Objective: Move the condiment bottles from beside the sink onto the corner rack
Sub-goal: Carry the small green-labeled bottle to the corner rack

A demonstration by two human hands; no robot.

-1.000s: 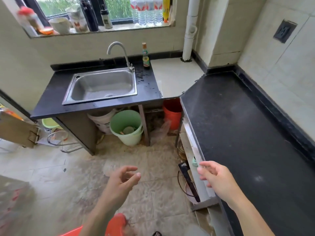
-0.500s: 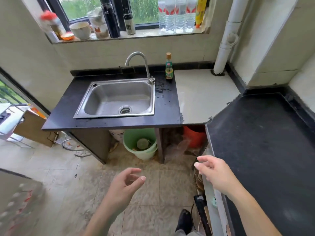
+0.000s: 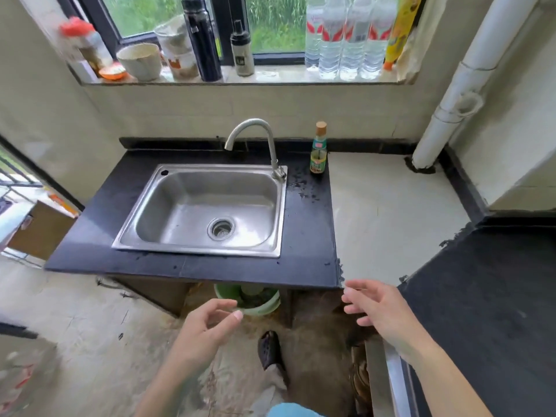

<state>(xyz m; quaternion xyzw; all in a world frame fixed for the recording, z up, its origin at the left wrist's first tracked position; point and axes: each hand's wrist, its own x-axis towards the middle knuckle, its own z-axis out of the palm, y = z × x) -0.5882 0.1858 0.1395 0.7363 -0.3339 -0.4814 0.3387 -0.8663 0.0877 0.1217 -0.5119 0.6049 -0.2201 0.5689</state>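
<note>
Low in the frame, my left hand (image 3: 207,326) and right hand (image 3: 379,308) hover empty, fingers loose. Farther up, on the bench (image 3: 310,236) right of the tap (image 3: 255,127), the bottle (image 3: 318,152) stands upright; I'd grip its body, not the neck.

Condiment bottle (image 3: 318,149) upright beside sink (image 3: 168,206); hands empty.

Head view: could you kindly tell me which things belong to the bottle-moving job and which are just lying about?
Job: condiment bottle beside the sink, left hand, right hand, both empty; no rack in view.
Lying about: flask, water bottles, cup, green bucket.
</note>
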